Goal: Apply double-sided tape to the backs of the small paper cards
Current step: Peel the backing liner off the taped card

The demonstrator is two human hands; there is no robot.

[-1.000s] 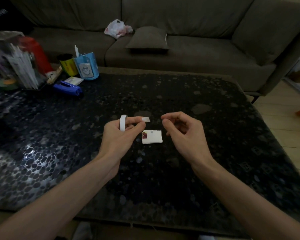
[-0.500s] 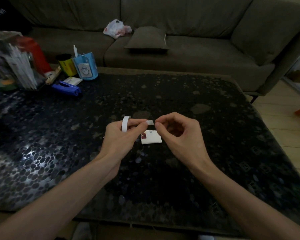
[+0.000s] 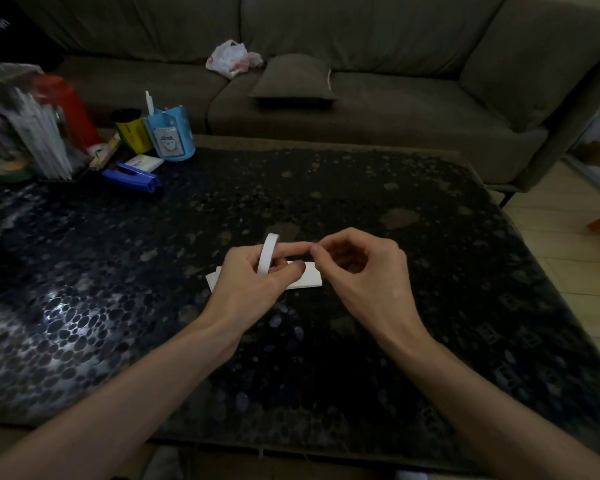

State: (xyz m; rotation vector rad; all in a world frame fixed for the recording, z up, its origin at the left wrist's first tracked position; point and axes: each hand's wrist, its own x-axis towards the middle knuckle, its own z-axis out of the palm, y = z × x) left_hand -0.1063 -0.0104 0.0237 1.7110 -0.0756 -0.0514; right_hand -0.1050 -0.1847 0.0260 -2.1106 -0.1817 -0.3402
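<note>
The stack of small paper cards [image 3: 309, 279] lies flat on the table [image 3: 378, 358], partly hidden under both hands. Directly above the stack, the left hand [image 3: 253, 282] carries the double-sided tape roll [image 3: 267, 252] — the ring sits over the extended index finger, with the thumb curled beneath. The right hand [image 3: 364, 271], above the stack's right edge, pinches thumb and forefinger together at the left fingertip, evidently on the tape's free end, though the strip itself is hidden. The tape is likely light, limp and tacky — best held by its very tip and kept taut. The cards look thin and light and may lift with the tape, so a fingertip on one edge should steady them.
</note>
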